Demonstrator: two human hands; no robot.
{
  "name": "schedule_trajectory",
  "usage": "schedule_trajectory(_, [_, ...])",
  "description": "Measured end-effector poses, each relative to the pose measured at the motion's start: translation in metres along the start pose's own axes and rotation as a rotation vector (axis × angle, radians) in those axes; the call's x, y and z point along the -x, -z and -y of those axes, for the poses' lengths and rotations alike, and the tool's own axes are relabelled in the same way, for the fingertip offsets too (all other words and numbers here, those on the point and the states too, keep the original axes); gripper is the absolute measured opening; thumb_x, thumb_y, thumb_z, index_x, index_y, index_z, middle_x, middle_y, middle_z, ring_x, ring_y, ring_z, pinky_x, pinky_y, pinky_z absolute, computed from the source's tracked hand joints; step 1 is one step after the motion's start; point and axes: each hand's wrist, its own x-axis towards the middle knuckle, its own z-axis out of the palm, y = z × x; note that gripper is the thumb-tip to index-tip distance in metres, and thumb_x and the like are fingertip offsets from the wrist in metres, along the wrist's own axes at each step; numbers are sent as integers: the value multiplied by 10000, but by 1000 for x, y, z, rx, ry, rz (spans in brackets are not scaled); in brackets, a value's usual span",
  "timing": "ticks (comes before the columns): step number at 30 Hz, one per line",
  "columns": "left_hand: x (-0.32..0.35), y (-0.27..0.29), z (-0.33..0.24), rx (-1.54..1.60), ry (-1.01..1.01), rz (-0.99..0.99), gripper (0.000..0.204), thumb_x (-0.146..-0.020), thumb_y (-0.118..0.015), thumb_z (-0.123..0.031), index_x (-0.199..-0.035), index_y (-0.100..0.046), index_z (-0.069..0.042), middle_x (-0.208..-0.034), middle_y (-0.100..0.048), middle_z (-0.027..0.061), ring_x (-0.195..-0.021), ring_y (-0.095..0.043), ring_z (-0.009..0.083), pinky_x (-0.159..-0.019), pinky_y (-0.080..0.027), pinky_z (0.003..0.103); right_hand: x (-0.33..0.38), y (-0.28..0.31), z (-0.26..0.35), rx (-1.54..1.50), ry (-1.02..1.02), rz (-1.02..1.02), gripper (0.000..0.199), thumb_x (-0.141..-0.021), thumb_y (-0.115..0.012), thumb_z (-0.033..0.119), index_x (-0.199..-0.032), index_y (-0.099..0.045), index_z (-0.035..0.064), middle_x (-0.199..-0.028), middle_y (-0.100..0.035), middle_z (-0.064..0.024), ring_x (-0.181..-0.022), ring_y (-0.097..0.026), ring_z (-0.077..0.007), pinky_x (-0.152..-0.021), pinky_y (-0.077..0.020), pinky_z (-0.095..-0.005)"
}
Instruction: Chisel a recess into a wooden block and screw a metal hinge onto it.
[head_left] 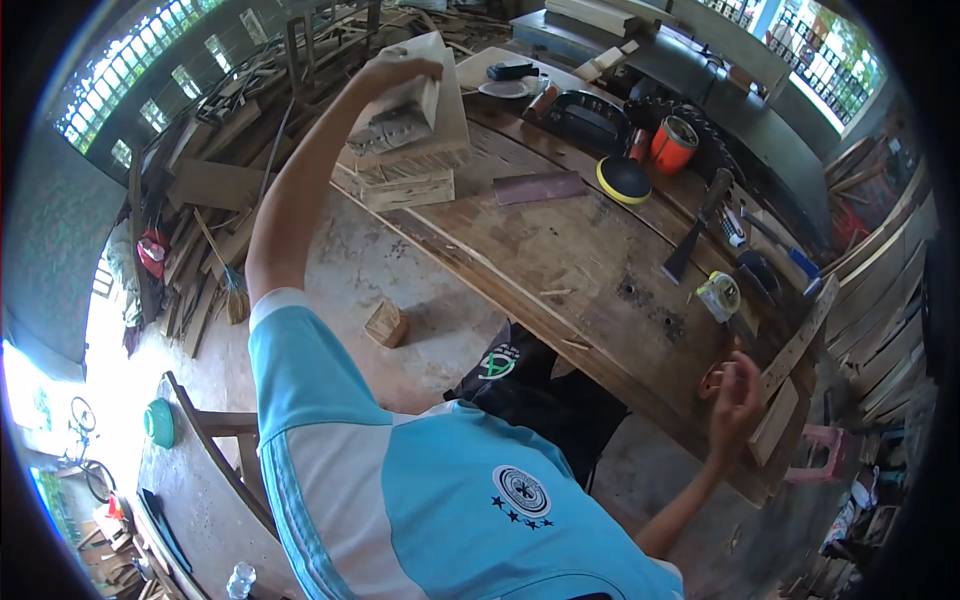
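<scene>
At the far left end of the workbench (560,240), my left arm reaches out and my left hand (398,74) grips the top of a pale wooden block (402,118). That block rests on a stack of thicker timber pieces (410,190). Over the near right part of the bench is my right hand (737,398), its fingers curled in. A small brownish rounded thing (711,380) shows beside the fingers; whether they hold it is unclear. Close to this hand lie a tape measure (719,296) and a long wooden strip with holes (800,338).
On the bench are a sanding strip (539,188), a yellow-rimmed sanding disc (623,180), an orange can (674,145), a chisel (697,228) and a hammer (785,248). A wood block (386,324) sits on the floor. Scrap timber is heaped at left, near a broom (236,297).
</scene>
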Motion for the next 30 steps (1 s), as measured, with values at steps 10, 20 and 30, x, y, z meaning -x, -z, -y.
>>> schedule_trajectory(10, [96, -49, -65, 1759, -278, -183, 411, -738, -559, -350, -974, -585, -15, -817, -622, 114, -698, -586, 216, -666, -478, 332, 55, -86, 76, -651, 105, 316, 420, -792, -628, 91, -1184, -489, 33, -1012, -575, -129, -796, -591, -143, -633, -501, -237])
schedule_trajectory(20, [205, -153, -152, 1797, 82, 497, 698, -685, -628, -431, -1188, -449, 18, -1053, -554, 184, -925, -544, 272, -818, -450, 376, 84, -97, 82, -1314, -280, 582, 528, -907, -470, 342, -1288, -308, 14, -987, -567, -179, -785, -597, -233, -627, -505, -331])
schedule_trajectory(30, [190, -143, -165, 1812, 265, 695, 420, -839, -536, -382, -1056, -527, -22, -920, -612, 130, -833, -611, 216, -773, -496, 361, 64, -60, 86, -1383, -468, 420, 533, -939, -289, 457, -1027, -501, -25, -649, -587, -132, -475, -559, -179, -442, -463, -253])
